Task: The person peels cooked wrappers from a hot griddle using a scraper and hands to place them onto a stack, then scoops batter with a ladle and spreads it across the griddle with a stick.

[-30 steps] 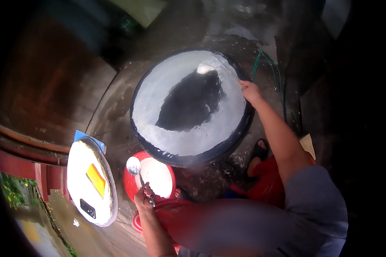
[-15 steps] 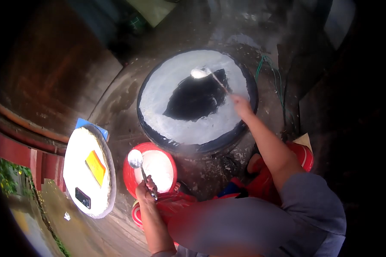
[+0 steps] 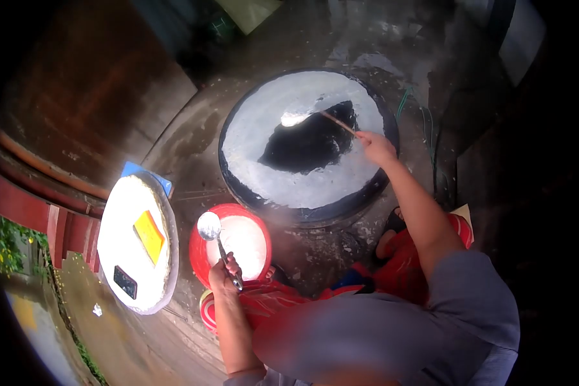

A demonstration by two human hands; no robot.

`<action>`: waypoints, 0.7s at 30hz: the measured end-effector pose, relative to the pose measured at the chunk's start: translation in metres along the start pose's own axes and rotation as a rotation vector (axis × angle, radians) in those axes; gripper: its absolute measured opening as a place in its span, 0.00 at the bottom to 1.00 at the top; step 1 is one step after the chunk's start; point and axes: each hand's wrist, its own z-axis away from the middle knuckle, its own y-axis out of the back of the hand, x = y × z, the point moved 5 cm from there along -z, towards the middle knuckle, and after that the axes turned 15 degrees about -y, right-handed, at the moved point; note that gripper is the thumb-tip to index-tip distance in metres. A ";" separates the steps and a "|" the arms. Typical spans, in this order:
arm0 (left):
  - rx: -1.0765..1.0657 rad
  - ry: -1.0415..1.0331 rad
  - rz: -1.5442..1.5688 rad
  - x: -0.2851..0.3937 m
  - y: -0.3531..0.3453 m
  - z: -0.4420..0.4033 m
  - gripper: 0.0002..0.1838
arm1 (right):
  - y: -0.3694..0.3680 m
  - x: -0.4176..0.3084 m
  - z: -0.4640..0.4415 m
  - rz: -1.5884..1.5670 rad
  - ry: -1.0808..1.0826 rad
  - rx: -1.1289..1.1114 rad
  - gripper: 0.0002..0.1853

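My left hand (image 3: 226,275) is closed on the handle of a metal ladle (image 3: 209,226), whose white-coated bowl is over the rim of a red basin (image 3: 201,254) holding white batter (image 3: 241,248). My right hand (image 3: 376,148) grips a thin stick (image 3: 339,122) that reaches over a large round black griddle (image 3: 230,180). A white clump of batter (image 3: 294,119) lies near the stick's far tip. A ring of white batter (image 3: 257,122) coats the griddle around a bare dark patch in the middle.
Left of the basin stands a round white stack (image 3: 125,212) bearing an orange-yellow object (image 3: 148,237) and a black phone (image 3: 125,282). A blue board (image 3: 149,174) shows behind it. Green cord (image 3: 431,138) lies right of the griddle. My legs in red are below.
My right hand and the stick have moved down and the white clump has shifted left; the dark patch has become smaller. The camera view has shifted a little. My left hand still holds the ladle.
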 end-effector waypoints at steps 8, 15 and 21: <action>0.020 0.004 0.022 -0.002 -0.004 0.007 0.15 | -0.059 -0.023 -0.002 0.031 0.207 0.054 0.17; 0.004 -0.014 -0.021 -0.001 -0.008 0.011 0.14 | -0.067 -0.035 0.002 -0.006 0.216 0.070 0.16; -0.001 -0.038 -0.010 -0.001 -0.012 0.014 0.13 | -0.052 -0.039 0.028 0.110 0.313 -0.130 0.15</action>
